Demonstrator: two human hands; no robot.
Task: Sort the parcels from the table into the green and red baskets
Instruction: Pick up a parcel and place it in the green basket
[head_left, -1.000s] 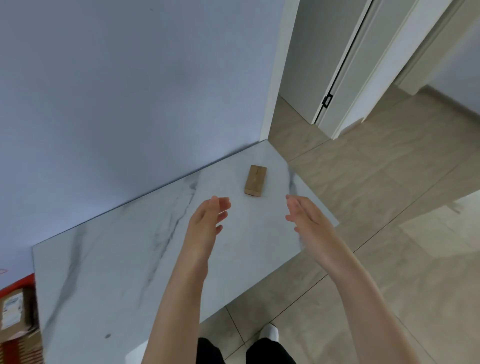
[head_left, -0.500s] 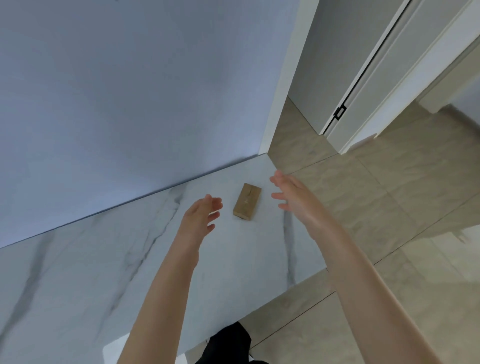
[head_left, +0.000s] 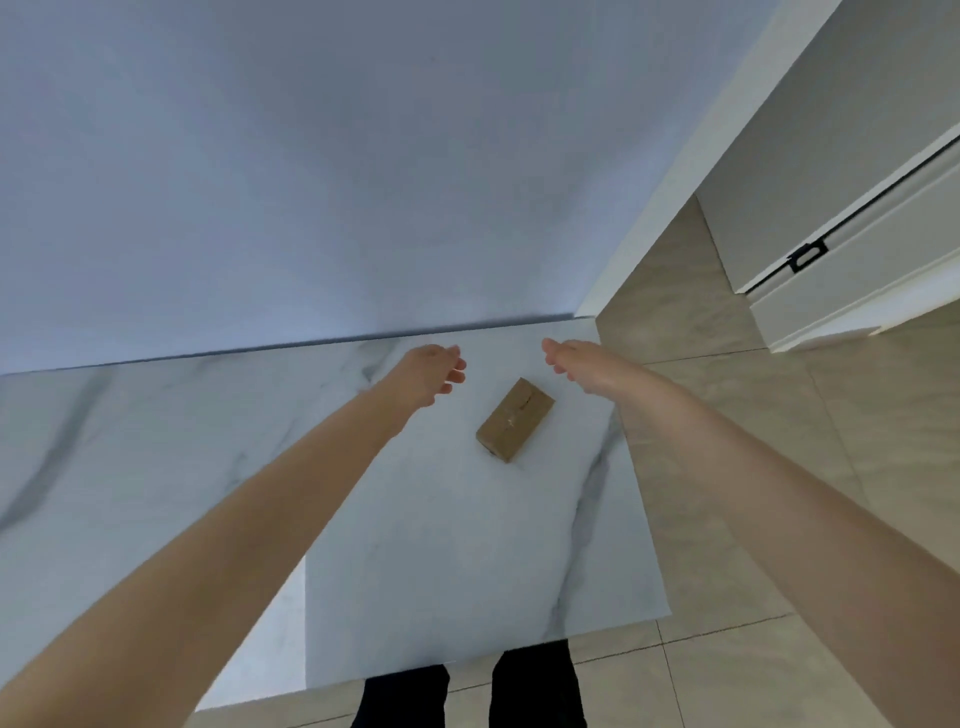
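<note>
Both arms push further out than half a second ago. The left hand (head_left: 423, 376) and right hand (head_left: 584, 364) now flank the far end of the cardboard parcel (head_left: 515, 420), neither touching it. Fingers on both are stretched loose and spread, holding nothing. The parcel sits where it was, flat near the right end of the marble-look table (head_left: 441, 545). A grab looks imminent, and it looks like the last parcel here. It's a small brown box, matte, taped and crisp-edged, lying on a glossy white slab with grey veins. No baskets are in view.
</note>
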